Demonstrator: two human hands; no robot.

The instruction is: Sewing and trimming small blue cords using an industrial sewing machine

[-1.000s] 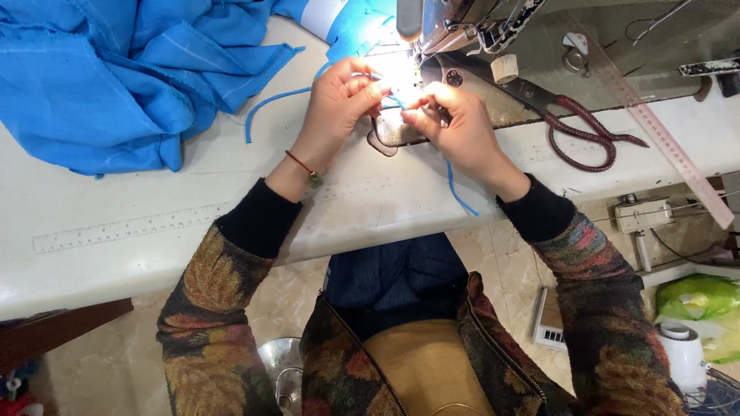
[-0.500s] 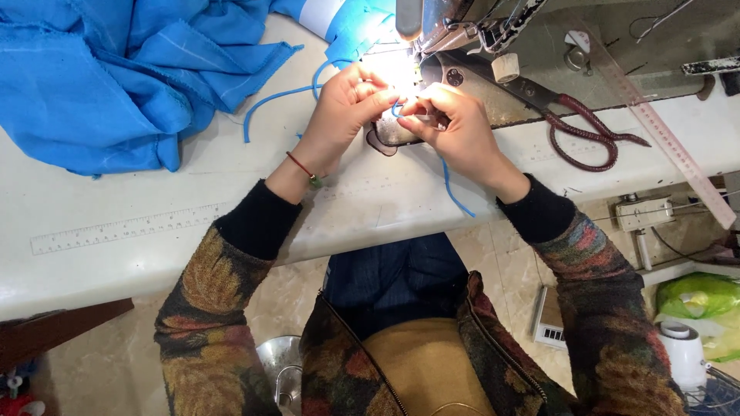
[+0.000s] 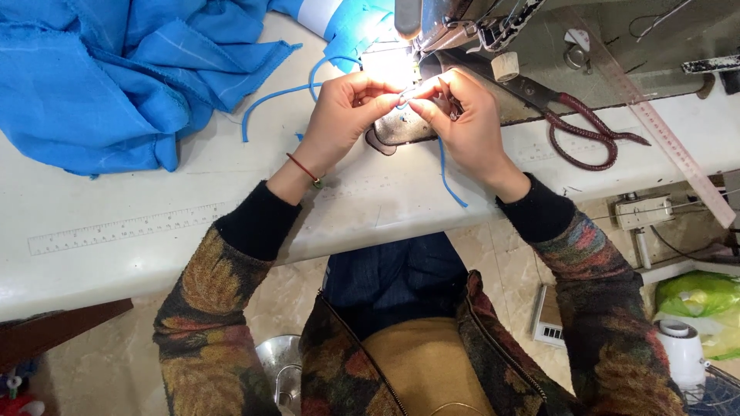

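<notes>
Blue cord (image 3: 445, 171), thin and limp, is pinched in the fingers of your left hand (image 3: 345, 108) and right hand (image 3: 462, 115), both closed tight where their tips meet, its tail trailing down the white bench (image 3: 193, 223), sewing machine (image 3: 462, 23) just beyond.

Both hands, left hand (image 3: 347, 108) and right hand (image 3: 462, 115), pinch a blue cord (image 3: 445, 173) beside the sewing machine (image 3: 462, 23).

On the counter (image 3: 193, 254), heaped cloth (image 3: 116, 77) is spread at the far left, a sewing machine (image 3: 478, 31) is set at the far middle, scissors (image 3: 578, 131) are laid to its right, and a ruler (image 3: 663, 139) is placed rightmost.
</notes>
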